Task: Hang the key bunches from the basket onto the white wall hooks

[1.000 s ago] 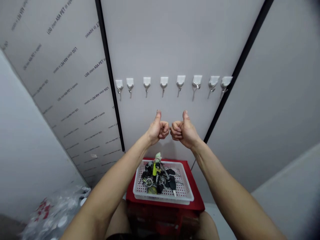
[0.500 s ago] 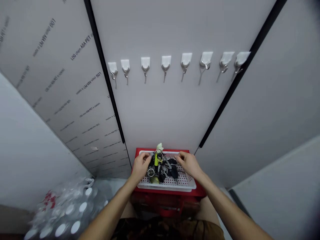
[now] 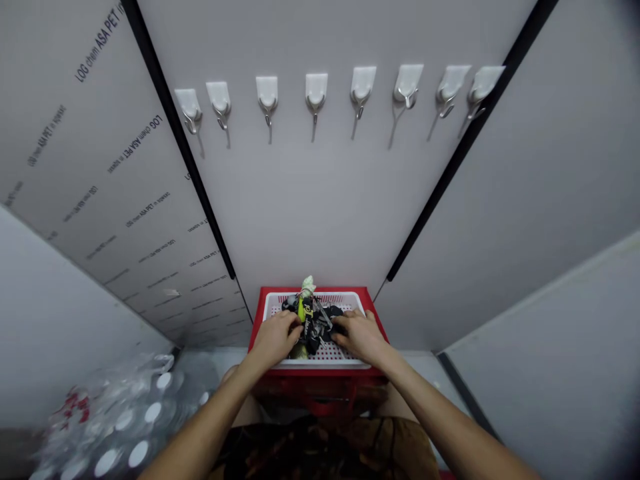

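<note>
A white perforated plastic basket holds a heap of keys with dark fobs and straps. Among them are a yellow-green tag, a black strap with yellow lettering and a pale crumpled piece at the back. My left hand reaches over the basket's left side, its fingers curled against the heap; what they grip is hidden. From the right, my right hand bends its thumb and fingers around dark keys at the heap's right side.
The basket rests on a red stool against a pale panel wall. A row of adhesive hooks is on the panel above. Wrapped bottles with white caps stand on the floor at left.
Both hands have moved inward and down onto the heap, having been raised apart over the basket's sides. The view has shifted, with the hooks now higher and larger in the picture.
</note>
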`<state>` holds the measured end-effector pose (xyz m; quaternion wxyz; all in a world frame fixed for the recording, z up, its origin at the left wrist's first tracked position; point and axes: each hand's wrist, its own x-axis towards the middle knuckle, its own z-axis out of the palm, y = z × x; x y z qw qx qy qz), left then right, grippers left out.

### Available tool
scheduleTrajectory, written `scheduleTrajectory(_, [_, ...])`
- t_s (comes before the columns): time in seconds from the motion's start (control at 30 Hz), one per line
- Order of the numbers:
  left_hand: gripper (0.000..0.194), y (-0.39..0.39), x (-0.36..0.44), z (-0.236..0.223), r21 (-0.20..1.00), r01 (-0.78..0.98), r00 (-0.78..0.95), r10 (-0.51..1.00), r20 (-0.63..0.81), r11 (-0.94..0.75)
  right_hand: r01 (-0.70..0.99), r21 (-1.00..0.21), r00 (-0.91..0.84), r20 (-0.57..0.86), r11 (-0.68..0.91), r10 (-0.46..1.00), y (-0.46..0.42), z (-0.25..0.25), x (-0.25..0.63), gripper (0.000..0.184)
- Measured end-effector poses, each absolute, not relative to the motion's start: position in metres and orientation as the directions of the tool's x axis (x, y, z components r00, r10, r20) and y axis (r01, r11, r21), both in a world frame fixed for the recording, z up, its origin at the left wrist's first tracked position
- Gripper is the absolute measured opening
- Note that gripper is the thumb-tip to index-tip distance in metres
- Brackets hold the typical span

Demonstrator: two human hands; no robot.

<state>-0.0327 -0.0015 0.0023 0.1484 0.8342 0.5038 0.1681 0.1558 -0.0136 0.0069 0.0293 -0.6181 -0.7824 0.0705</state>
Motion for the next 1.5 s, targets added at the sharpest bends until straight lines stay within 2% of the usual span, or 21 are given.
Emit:
scheduleTrajectory(0.2, [0.018, -0.002, -0.031, 0.005, 0.420, 0.793, 0.439, 0.891, 0.110, -0.443, 0.959, -0.195, -0.210, -0.004, 0.205, 0.978, -0.012, 0.008, 0.156, 0.019])
scheduleTrajectory(0.33, [0.016, -0.002, -0.031, 0.007, 0.488, 0.764, 0.409, 0.901, 0.141, -0.423, 0.936, -0.276, -0.214, 0.050, 0.219, 0.976, -0.012, 0.009, 0.160, 0.019])
scheduleTrajectory(0.53, [0.017, -0.008, -0.021, 0.018, 0.629, 0.627, 0.357, 0.887, 0.293, -0.460, 0.838, -0.490, -0.153, 0.213, 0.241, 0.965, -0.012, 0.016, 0.168, 0.016])
scheduleTrajectory(0.67, [0.015, -0.007, -0.003, 0.032, 0.650, 0.545, 0.387, 0.846, 0.366, -0.530, 0.695, -0.683, -0.105, 0.215, 0.226, 0.971, -0.013, 0.029, 0.172, 0.018])
scheduleTrajectory(0.77, [0.015, -0.001, 0.012, 0.044, 0.662, 0.510, 0.379, 0.834, 0.400, -0.549, 0.618, -0.754, -0.101, 0.205, 0.223, 0.974, -0.014, 0.039, 0.176, 0.018])
scheduleTrajectory(0.87, [0.021, 0.007, 0.028, 0.053, 0.710, 0.455, 0.393, 0.837, 0.381, -0.537, 0.574, -0.784, -0.093, 0.226, 0.238, 0.970, -0.013, 0.052, 0.182, 0.019])
scheduleTrajectory(1.0, [0.033, 0.017, 0.052, 0.062, 0.855, 0.278, 0.492, 0.830, 0.265, -0.438, 0.527, -0.798, -0.068, 0.305, 0.294, 0.950, -0.010, 0.074, 0.192, 0.020])
scheduleTrajectory(1.07, [0.030, 0.023, 0.066, 0.071, 0.907, 0.166, 0.528, 0.811, 0.251, -0.388, 0.534, -0.783, -0.039, 0.353, 0.318, 0.935, -0.008, 0.089, 0.198, 0.020])
scheduleTrajectory(1.17, [0.023, 0.029, 0.088, 0.096, 0.955, 0.030, 0.485, 0.840, 0.244, -0.295, 0.543, -0.769, 0.015, 0.410, 0.337, 0.912, -0.004, 0.117, 0.209, 0.021])
scheduleTrajectory(1.27, [0.021, 0.032, 0.106, 0.134, 0.967, -0.095, 0.446, 0.858, 0.254, -0.237, 0.515, -0.771, 0.056, 0.466, 0.374, 0.883, 0.002, 0.151, 0.221, 0.020])
scheduleTrajectory(1.33, [0.022, 0.033, 0.116, 0.161, 0.956, -0.144, 0.437, 0.850, 0.294, -0.257, 0.500, -0.766, 0.105, 0.517, 0.404, 0.849, 0.007, 0.176, 0.229, 0.018])
scheduleTrajectory(1.5, [0.031, 0.038, 0.132, 0.215, 0.918, -0.090, 0.414, 0.824, 0.388, -0.387, 0.402, -0.777, 0.273, 0.606, 0.484, 0.747, 0.018, 0.230, 0.244, 0.014])
